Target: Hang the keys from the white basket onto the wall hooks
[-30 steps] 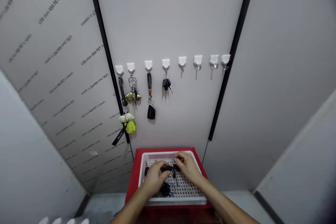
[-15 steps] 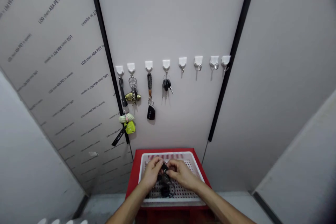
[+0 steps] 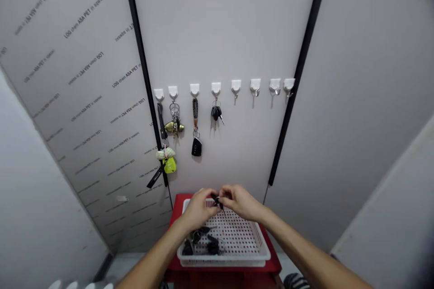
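While both hands meet over the far side of the white basket [image 3: 237,260], the left hand [image 3: 197,208] and right hand [image 3: 241,202] each pinch 1 dark key bunch [image 3: 218,201] between thumb and fingers, grip nearly closed. Other keys [image 3: 213,248] lie in the basket's near-left part. The basket rests on a red surface [image 3: 275,259]. On the wall [image 3: 244,153], 8 white hooks [image 3: 216,87] form 1 row; the leftmost 4 carry a yellow-green fob [image 3: 170,165], a gold-coloured charm [image 3: 171,128], a black fob [image 3: 196,147] and black-headed keys [image 3: 216,113] respectively.
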`<state>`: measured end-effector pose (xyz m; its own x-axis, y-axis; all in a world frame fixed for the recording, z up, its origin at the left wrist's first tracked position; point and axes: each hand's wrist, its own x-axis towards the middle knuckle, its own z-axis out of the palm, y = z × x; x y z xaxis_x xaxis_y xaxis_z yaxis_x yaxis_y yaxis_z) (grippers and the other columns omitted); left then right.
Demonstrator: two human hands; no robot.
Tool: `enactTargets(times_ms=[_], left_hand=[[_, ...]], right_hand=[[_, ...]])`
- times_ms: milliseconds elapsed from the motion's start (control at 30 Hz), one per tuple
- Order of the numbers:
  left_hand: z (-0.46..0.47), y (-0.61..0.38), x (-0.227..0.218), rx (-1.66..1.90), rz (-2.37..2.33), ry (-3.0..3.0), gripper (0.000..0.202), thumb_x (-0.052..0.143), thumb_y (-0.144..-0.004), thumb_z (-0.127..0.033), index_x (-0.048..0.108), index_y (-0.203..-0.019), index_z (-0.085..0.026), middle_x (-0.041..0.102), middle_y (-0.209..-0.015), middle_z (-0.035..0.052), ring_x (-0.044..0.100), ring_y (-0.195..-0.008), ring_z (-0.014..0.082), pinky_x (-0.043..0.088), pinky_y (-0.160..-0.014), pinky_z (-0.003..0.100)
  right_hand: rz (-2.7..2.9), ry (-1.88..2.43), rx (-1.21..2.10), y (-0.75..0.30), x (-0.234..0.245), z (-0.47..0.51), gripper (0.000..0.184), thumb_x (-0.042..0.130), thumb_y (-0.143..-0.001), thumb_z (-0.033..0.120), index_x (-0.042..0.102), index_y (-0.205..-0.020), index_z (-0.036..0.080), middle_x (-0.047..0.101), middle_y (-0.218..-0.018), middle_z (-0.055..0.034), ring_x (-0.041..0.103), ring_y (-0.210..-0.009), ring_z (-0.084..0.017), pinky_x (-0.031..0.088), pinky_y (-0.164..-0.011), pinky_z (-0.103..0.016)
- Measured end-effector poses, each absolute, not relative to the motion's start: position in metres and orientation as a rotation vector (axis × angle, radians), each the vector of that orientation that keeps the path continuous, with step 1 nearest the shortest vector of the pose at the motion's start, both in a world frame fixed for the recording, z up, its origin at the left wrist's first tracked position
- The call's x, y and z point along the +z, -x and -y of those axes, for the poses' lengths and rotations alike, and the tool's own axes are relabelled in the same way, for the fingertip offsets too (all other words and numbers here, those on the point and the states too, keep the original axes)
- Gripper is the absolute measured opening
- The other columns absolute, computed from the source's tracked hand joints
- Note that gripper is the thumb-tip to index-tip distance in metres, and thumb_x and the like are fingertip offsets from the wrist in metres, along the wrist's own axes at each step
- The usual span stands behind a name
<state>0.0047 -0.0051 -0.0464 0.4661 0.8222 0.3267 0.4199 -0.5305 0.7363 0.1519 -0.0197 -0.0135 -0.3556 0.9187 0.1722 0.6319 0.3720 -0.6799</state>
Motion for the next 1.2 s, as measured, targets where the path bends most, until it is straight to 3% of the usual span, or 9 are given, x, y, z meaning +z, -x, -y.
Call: enactTargets(times_ms=[67,200,367,500,667,933,1200], left_hand=[[0.005,-0.005,-0.039,0.976,-1.081,-2.161,0.018,0.052,-0.057,-0.018,0.048,-0.074,-0.017,0.052,-0.077,0.0005,0.046,-0.074,0.0130,0.035,-0.069,0.026],[0.005,-0.007,-0.028,1.093,-1.028,-2.074,0.017,0.054,-0.054,-0.016,0.043,-0.067,-0.016,0.049,-0.089,0.0024,0.043,-0.085,0.0133,0.032,-0.076,0.025],[0.001,-0.012,-0.010,1.064,-0.941,-1.981,0.019,0.046,-0.062,-0.019,0.041,-0.080,-0.015,0.051,-0.074,0.0011,0.046,-0.070,0.0102,0.038,-0.065,0.023],[-0.003,-0.021,0.018,1.208,-0.961,-2.119,0.021,0.044,-0.065,-0.021,0.044,-0.086,-0.017,0.052,-0.084,0.0021,0.046,-0.078,0.0116,0.036,-0.072,0.025],[-0.010,-0.040,0.068,1.527,-0.908,-2.244,0.039,0.041,-0.066,-0.015,0.033,-0.103,-0.018,0.046,-0.098,0.0044,0.043,-0.090,0.0130,0.035,-0.078,0.028],[-0.032,-0.065,0.133,1.667,-1.117,-2.558,0.040,0.040,-0.064,-0.010,0.035,-0.103,-0.014,0.039,-0.107,0.0075,0.033,-0.100,0.0175,0.029,-0.085,0.032],[-0.040,-0.077,0.145,1.495,-1.332,-2.716,0.030,0.038,-0.066,-0.011,0.040,-0.096,-0.013,0.045,-0.097,0.0087,0.036,-0.093,0.0210,0.032,-0.077,0.036]], right_hand=[[2.087,1.351,0.643,-0.154,-0.008,0.019,0.012,0.040,-0.064,0.022,0.047,-0.059,0.013,0.041,-0.046,0.0043,0.032,-0.043,-0.005,0.024,-0.042,-0.016],[2.032,1.334,0.596,-0.156,0.000,0.016,0.014,0.040,-0.065,0.023,0.048,-0.060,0.013,0.043,-0.048,0.0039,0.034,-0.044,-0.005,0.025,-0.043,-0.016],[2.000,1.282,0.612,-0.157,0.019,0.011,0.013,0.042,-0.064,0.024,0.049,-0.060,0.013,0.045,-0.048,0.0034,0.036,-0.044,-0.005,0.028,-0.043,-0.017],[1.806,1.238,0.565,-0.157,0.053,0.002,0.013,0.043,-0.063,0.024,0.047,-0.058,0.013,0.044,-0.047,0.0034,0.038,-0.043,-0.005,0.031,-0.043,-0.017],[1.529,1.169,0.465,-0.162,0.111,-0.016,0.014,0.046,-0.060,0.026,0.048,-0.057,0.012,0.042,-0.041,0.0045,0.038,-0.037,-0.004,0.032,-0.038,-0.017],[1.269,1.127,0.272,-0.179,0.175,-0.048,0.012,0.051,-0.055,0.023,0.050,-0.054,0.011,0.046,-0.041,0.0015,0.043,-0.037,-0.007,0.037,-0.035,-0.019],[1.311,1.294,0.155,-0.185,0.172,-0.072,0.013,0.046,-0.057,0.018,0.055,-0.058,0.009,0.048,-0.040,-0.0007,0.045,-0.039,-0.009,0.039,-0.043,-0.024]])
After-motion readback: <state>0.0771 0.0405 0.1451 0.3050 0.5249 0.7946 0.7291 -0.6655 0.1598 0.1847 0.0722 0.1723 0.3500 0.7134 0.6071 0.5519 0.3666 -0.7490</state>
